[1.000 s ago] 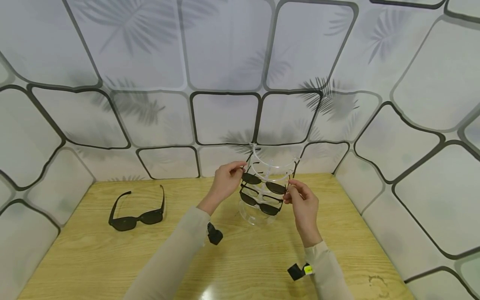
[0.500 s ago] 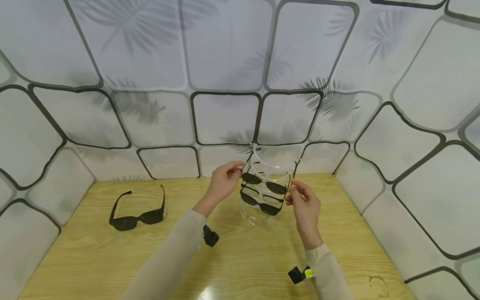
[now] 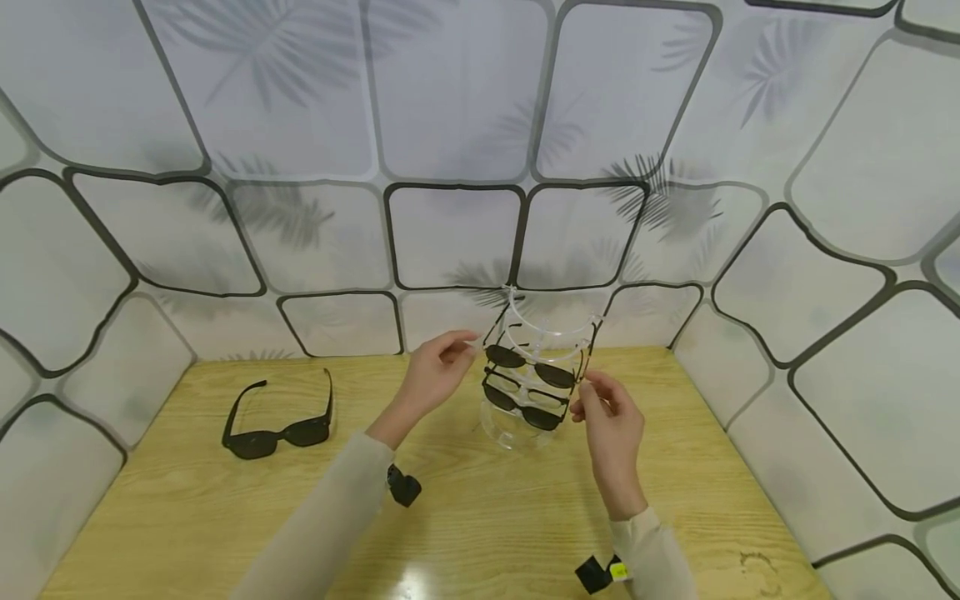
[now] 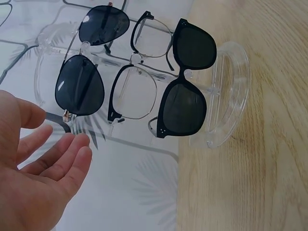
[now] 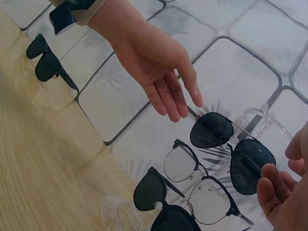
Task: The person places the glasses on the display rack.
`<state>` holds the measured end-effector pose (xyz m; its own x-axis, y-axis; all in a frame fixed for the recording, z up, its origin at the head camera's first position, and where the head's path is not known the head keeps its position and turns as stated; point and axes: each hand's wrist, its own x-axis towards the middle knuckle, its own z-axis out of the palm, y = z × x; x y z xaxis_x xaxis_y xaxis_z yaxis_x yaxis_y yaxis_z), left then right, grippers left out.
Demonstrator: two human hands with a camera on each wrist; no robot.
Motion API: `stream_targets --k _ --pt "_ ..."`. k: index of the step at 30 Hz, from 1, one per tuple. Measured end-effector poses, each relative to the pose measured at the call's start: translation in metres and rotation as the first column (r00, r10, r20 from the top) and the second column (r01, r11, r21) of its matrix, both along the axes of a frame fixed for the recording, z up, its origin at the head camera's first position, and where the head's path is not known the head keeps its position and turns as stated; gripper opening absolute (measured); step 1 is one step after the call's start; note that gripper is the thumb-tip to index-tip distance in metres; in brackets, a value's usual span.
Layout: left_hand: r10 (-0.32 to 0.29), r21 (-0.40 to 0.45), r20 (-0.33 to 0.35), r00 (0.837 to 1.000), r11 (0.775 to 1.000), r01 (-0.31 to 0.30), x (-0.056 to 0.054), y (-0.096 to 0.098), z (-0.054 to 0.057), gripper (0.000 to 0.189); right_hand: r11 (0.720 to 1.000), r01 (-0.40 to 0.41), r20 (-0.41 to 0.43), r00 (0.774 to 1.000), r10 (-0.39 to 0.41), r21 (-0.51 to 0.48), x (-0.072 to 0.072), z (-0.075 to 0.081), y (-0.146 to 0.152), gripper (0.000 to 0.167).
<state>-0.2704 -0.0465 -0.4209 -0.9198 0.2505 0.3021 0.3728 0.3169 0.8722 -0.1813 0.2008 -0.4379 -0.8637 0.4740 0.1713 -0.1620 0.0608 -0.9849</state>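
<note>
A clear tiered display stand (image 3: 510, 435) carries three pairs of eyewear. Uppermost are dark aviator sunglasses (image 4: 79, 86) with a thin metal frame; below them are half-rim glasses with clear lenses (image 4: 134, 94), and lowest are black-framed sunglasses (image 4: 183, 108). Beside the stand's left side, my left hand (image 3: 435, 371) hovers with fingers loosely bent, apart from the eyewear and holding nothing. My right hand (image 3: 615, 425) is at the stand's right side, its fingertips close to the end of the aviators. In the right wrist view its thumb and fingers stand apart, nothing between them.
Another pair of black sunglasses (image 3: 255, 444) lies on the wooden table (image 3: 465, 533) at the left, temples unfolded toward the back. Patterned cloth walls (image 3: 457, 237) enclose the table at the back and both sides. The stand is close to the back wall.
My left hand has come off the aviators' left side and moved left and slightly down. My right hand has shifted slightly to the right. The eyewear stays on the stand.
</note>
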Motion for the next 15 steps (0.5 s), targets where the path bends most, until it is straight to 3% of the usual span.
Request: stream_targets --k 6,15 --pt "0.017 0.000 -0.009 1.000 1.000 -0.017 0.007 -0.013 -0.004 0.030 0.999 -0.036 -0.027 0.999 0.036 -0.012 0.005 -0.002 -0.012 0.022" --pt "0.057 -0.011 0.007 0.998 0.998 -0.057 0.017 -0.028 -0.011 0.027 0.988 -0.154 -0.038 0.987 0.155 0.008 0.003 -0.011 -0.038 0.022"
